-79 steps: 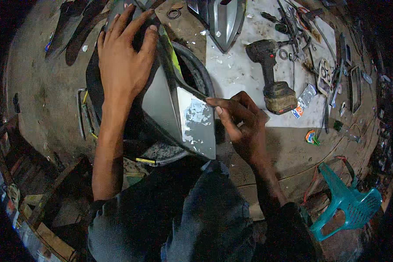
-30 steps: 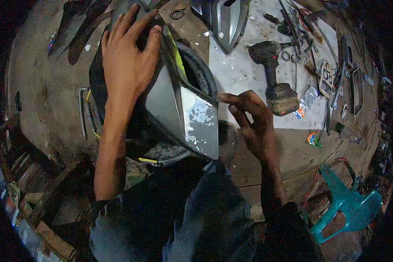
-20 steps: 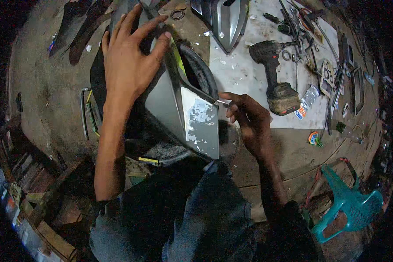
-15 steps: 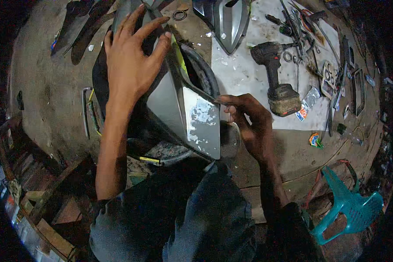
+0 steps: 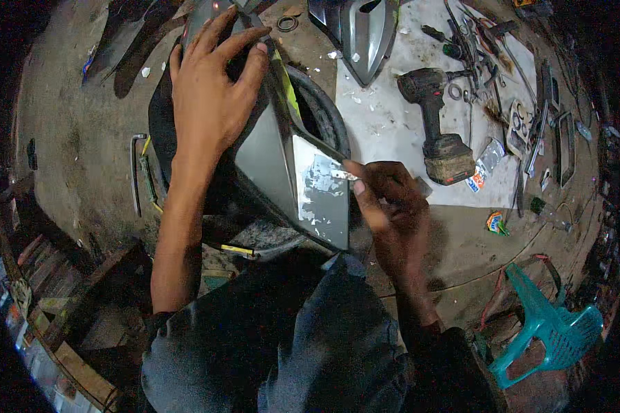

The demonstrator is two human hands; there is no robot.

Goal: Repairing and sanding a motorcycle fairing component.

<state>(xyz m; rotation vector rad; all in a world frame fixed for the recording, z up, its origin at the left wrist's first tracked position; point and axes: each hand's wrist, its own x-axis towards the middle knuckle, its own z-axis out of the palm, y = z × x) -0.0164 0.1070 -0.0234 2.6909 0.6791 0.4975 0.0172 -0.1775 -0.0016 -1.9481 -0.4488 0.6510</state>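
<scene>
A grey, pointed plastic body panel [image 5: 263,162] rests over a round black tub and against my knees. Its lower right face carries a white patch [image 5: 313,186], partly stripped to a ragged bluish-grey area. My left hand [image 5: 210,96] lies on the panel's upper part with its fingers spread. At the patch's right edge, my right hand [image 5: 393,199] pinches a small whitish strip [image 5: 343,175] between thumb and forefinger. The strip's inner end is hidden by the fingers; I cannot tell whether it is a peeled scrap or a thin tool.
The black tub [image 5: 334,113] stands beneath the panel. To the right, a dirty cordless power tool [image 5: 430,124] lies on a white sheet [image 5: 372,165], with several hand tools beyond it. A teal plastic chair piece [image 5: 548,337] is at lower right. Another grey panel [image 5: 368,41] lies at the top.
My right hand has turned and shifted from the panel's right edge onto the white patch. The whitish strip now shows in its fingers. The left hand stays on the panel.
</scene>
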